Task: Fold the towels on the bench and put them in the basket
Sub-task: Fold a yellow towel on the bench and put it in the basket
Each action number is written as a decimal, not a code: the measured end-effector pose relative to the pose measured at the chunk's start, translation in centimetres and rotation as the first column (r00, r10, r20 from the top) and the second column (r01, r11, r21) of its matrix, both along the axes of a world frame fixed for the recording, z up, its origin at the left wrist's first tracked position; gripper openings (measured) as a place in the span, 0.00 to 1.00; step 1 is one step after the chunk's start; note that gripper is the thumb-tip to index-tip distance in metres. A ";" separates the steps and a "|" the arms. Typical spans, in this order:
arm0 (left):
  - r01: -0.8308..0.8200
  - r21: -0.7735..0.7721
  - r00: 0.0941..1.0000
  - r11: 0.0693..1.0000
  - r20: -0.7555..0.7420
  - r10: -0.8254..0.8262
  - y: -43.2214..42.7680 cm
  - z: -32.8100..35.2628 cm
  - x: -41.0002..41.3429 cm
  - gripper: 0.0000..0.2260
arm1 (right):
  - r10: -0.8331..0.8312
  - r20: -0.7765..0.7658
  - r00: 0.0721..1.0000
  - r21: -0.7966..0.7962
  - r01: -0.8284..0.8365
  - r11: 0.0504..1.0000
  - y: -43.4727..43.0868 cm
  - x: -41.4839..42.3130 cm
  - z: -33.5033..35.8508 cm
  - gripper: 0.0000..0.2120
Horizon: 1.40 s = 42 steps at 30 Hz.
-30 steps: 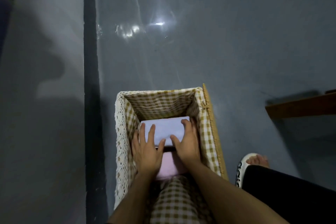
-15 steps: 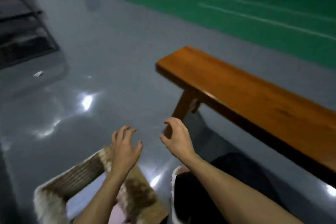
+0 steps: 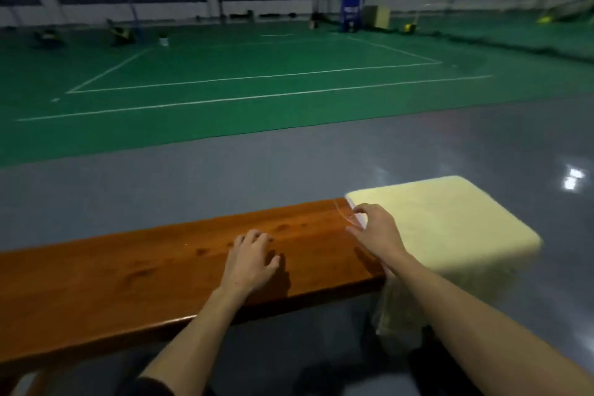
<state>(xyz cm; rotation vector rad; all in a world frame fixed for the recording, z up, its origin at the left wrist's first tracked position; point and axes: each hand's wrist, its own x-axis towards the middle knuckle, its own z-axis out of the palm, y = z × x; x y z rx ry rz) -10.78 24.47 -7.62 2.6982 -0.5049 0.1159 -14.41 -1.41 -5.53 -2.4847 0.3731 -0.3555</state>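
Note:
A pale yellow towel (image 3: 450,219) lies spread over the right end of the brown wooden bench (image 3: 128,270), one edge hanging down the near side. My right hand (image 3: 377,228) hovers at the towel's left edge with fingers loosely curled, fingertips at or just above the hem; I cannot tell whether they touch it. My left hand (image 3: 250,260) is over the bare bench top to the left, fingers bent, holding nothing. The basket is out of view.
Grey glossy floor (image 3: 225,177) lies beyond the bench, then a green court (image 3: 257,74) with white lines and nets far back. My dark-clothed legs (image 3: 337,379) show below the bench's near edge.
My view swung up from the basket on the floor to the bench. Both hands left the folded towels in the basket and moved over the bench, the right one reaching the yellow towel's edge.

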 end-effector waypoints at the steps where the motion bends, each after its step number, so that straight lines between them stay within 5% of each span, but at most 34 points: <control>1: 0.041 0.011 0.999 0.999 -0.020 -0.040 -3.0 0.2 0.8 0.20 | -0.076 -0.018 0.997 0.001 0.076 0.997 -3.2 -0.3 -0.1 0.20; 10: 0.235 0.019 0.962 0.972 -0.144 -0.230 -21.8 0.0 4.9 0.17 | -0.311 -0.132 0.941 -0.008 0.313 0.950 -22.4 -2.4 -2.8 0.21; 17: 0.145 -0.005 0.973 0.989 -0.180 -0.144 -25.6 -1.7 5.5 0.16 | -0.433 -0.144 0.890 -0.065 0.428 0.901 -31.3 -1.8 -4.9 0.19; 29: 0.034 -0.048 0.974 0.998 -0.221 -0.044 -24.8 -1.3 5.0 0.15 | -0.520 -0.102 0.848 -0.020 0.521 0.853 -33.1 0.4 -5.5 0.04; 36: 0.010 -0.074 0.971 0.997 -0.239 -0.027 -25.3 -0.7 4.6 0.09 | -0.539 -0.075 0.839 0.026 0.542 0.840 -32.9 0.1 -4.3 0.13; 42: -0.098 -0.321 0.952 0.942 -0.305 -0.005 -26.0 0.3 4.6 0.09 | -0.401 -0.113 0.909 0.142 0.414 0.899 -34.3 -0.9 -2.7 0.10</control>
